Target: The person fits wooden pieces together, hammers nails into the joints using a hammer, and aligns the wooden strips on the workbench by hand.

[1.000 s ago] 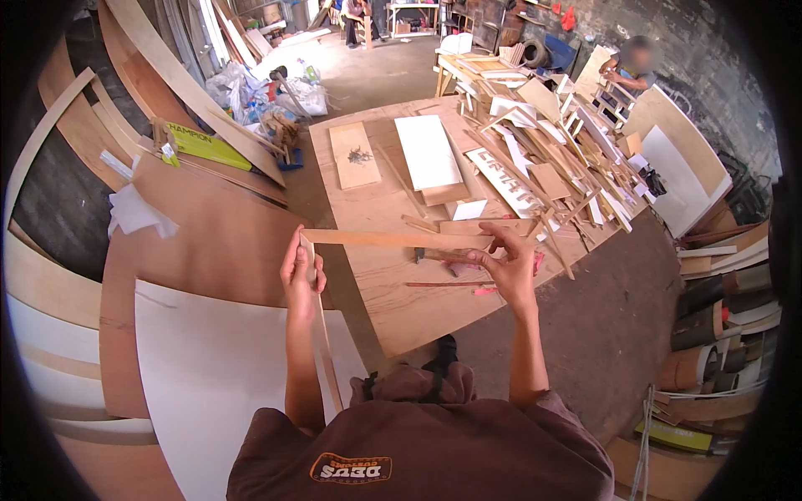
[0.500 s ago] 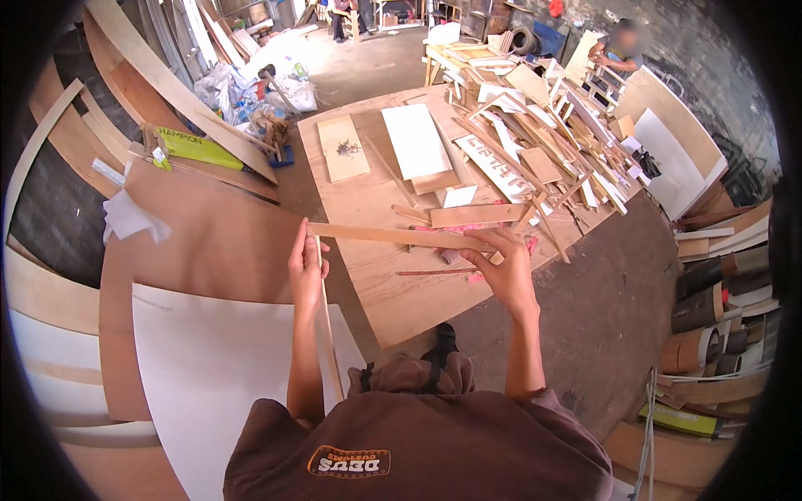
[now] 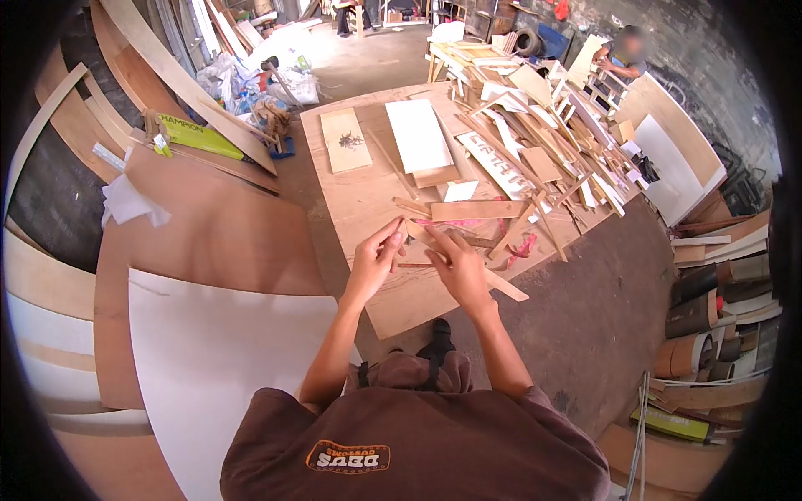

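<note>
A narrow, light wooden strip (image 3: 506,286) slants from between my hands down to the right, above the front of the plywood table (image 3: 401,311). My left hand (image 3: 378,257) is closed on the strip's upper left end, thumb and fingers together. Close beside it, my right hand (image 3: 456,265) grips the same strip farther along, fingers on top. Behind the hands lie a flat wooden board (image 3: 476,210) and a pink item (image 3: 523,249). A thin reddish stick (image 3: 415,265) shows between my hands, partly hidden by them.
Scrap wood (image 3: 535,125) is heaped at the table's back right. A white panel (image 3: 225,351) lies at the left, beside brown sheets. At the upper right a person (image 3: 622,57) handles a small wooden frame. Rolls and boards (image 3: 697,351) are stacked at far right.
Both hands have come together over the table, my left hand moving right and my right hand moving left. The strip, level before, now slants down to the right. The second piece below my left hand no longer shows.
</note>
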